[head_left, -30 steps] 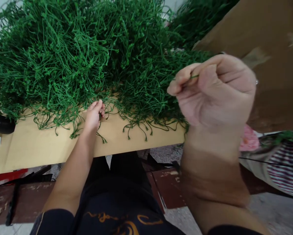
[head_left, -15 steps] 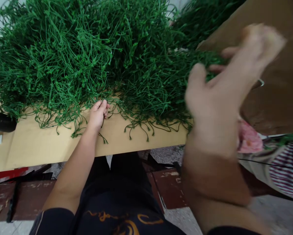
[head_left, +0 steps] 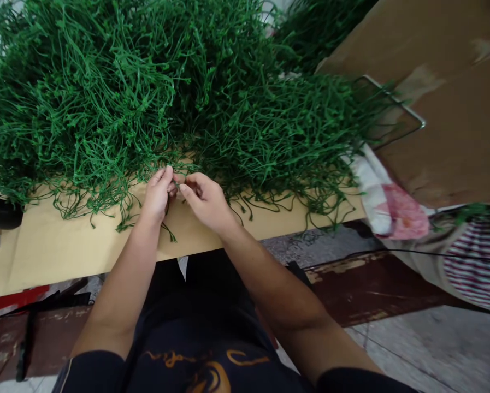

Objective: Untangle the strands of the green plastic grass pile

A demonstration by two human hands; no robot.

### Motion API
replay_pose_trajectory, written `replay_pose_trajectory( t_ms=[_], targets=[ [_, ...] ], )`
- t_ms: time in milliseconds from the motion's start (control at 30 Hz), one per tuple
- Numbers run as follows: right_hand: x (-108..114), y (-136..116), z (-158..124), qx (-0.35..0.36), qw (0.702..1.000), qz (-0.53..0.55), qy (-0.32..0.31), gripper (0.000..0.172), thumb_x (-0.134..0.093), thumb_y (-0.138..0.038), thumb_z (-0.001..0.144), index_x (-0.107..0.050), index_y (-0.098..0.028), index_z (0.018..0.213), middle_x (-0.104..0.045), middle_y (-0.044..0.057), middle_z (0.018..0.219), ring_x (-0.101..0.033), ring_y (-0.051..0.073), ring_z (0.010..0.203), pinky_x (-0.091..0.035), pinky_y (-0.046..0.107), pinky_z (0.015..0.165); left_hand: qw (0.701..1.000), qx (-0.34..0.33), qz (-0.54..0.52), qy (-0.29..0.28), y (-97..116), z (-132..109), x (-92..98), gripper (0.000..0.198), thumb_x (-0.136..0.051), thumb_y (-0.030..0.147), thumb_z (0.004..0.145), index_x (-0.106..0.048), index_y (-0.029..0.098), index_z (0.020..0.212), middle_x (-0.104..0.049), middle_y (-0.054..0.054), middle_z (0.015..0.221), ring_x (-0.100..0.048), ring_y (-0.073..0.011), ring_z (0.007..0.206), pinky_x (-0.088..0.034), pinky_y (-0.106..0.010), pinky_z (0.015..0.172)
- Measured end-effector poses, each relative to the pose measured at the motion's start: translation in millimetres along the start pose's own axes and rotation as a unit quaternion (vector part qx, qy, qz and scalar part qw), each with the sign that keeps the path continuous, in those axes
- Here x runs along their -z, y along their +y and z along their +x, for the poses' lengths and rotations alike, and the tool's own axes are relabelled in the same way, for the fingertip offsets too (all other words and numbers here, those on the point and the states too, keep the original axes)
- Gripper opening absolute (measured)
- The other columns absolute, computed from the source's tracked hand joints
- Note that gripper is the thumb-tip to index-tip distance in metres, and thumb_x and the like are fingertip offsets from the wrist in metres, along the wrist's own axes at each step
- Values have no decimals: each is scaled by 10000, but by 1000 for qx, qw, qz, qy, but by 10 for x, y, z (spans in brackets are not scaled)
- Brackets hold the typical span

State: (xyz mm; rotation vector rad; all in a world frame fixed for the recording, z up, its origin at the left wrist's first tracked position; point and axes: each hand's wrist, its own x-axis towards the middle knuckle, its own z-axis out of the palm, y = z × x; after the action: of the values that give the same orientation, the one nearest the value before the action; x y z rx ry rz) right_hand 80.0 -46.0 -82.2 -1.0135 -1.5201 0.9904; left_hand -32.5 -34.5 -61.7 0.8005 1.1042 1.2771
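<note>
1. Just beyond the fingertips, a huge pile of green stems [head_left: 93, 103] sprawls over the tan tabletop [head_left: 76, 243].
2. Left hand [head_left: 158, 188]: pinched tight on a thin green stem [head_left: 166, 209], looks like.
3. Right hand [head_left: 206, 199]: right beside it, thumb and finger narrow, can't tell if they're gripping anything.
4. Well right of both: brown cardboard [head_left: 453, 125].

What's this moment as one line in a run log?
left hand: closed at front of green stem pile, hold unclear | right hand: curled, beside left hand | tan tabletop: beneath both
</note>
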Motion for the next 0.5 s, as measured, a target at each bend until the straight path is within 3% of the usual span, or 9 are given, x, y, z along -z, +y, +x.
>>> replay_pose_trajectory(
  t_ms=[100,300,400,500],
  targets=[
    [-18,-62,-48,7,1000,3,6,180,-480,-329,811,-478,-186,702,-468,-31,595,-426,83,540,-379,230,530,1000,0,2,10,-16,1,3,327,-535,383,829,-467,154,605,-270,86,438,-239,-13,367,-233,-148,399],
    [1,-191,-224,101,987,-126,-16,161,-462,-170,795,-439,-192,637,-434,-24,582,-403,101,564,-332,248,555,998,5,8,59,-8,13,-2,373,-562,484,777,-448,169,612,-220,99,408,-237,-18,352,-212,-155,382],
    [-2,-315,-404,148,976,-127,-93,171,-450,-130,792,-434,-194,634,-461,-12,588,-438,111,583,-357,246,559,996,3,-26,90,33,41,33,400,-542,524,773,-422,177,613,-214,101,416,-220,-18,345,-196,-157,363],
    [43,-491,-538,242,942,-96,-211,171,-429,-70,789,-475,-193,681,-521,1,616,-472,114,614,-401,239,574,990,-13,-80,113,65,70,89,399,-533,530,778,-404,185,625,-227,97,438,-227,-24,350,-216,-158,355]
  ],
)
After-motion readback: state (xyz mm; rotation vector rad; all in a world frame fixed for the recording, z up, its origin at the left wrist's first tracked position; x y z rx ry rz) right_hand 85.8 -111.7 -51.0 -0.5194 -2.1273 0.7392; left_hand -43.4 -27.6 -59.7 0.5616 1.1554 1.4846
